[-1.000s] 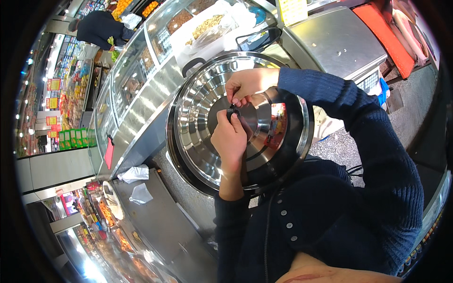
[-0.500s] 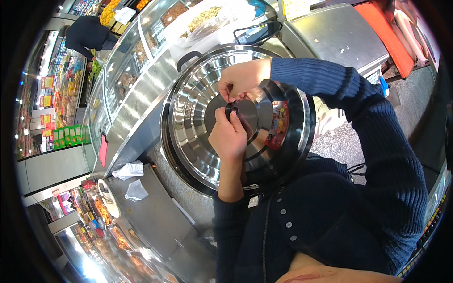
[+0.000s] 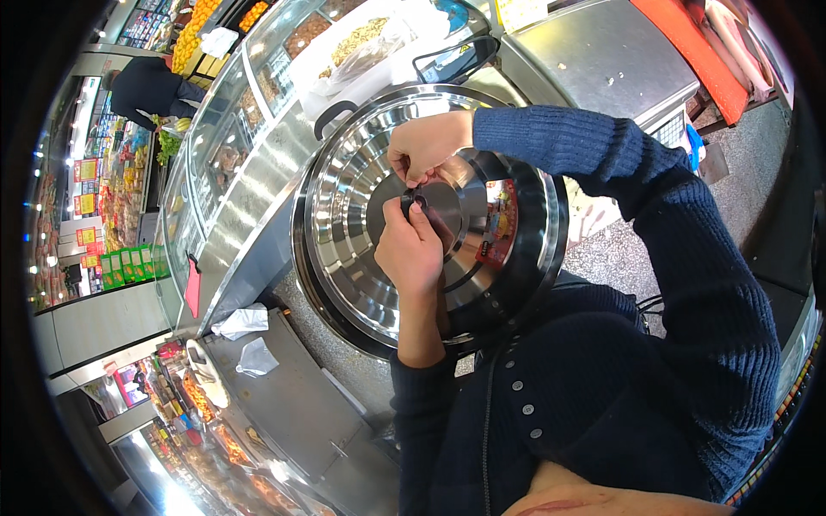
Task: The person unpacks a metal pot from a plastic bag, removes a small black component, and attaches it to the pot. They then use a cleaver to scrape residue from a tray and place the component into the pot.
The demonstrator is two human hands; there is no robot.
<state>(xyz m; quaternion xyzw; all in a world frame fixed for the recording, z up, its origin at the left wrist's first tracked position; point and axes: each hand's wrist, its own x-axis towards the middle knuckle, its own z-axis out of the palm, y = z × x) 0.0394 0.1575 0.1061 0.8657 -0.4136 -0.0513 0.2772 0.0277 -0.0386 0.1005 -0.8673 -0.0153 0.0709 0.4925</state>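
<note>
A big round stainless steel pot lid (image 3: 342,249) lies in front of me on a wide pot with a dark rim. At its middle is a small black lid handle (image 3: 416,201). My left hand (image 3: 409,254) comes from below and closes thumb and fingers on the near end of the handle. Reaching round from the right, my right hand (image 3: 432,144) pinches at the far end of it, its fingertips together. The fingers partly hide the handle, so I cannot tell whether a small part sits between the right fingertips. A red label (image 3: 501,222) lies on the lid's right side.
A glass display case (image 3: 225,155) curves along the left. A white tray (image 3: 379,60) of food and a plastic bag stands beyond the pot. At the back right are a steel-topped unit (image 3: 602,60) and a red board (image 3: 701,64). A person (image 3: 153,90) bends over produce, far left.
The view has shifted slightly, and the surroundings sit a little differently in it. Both hands stay at the lid handle with nearly the same grip.
</note>
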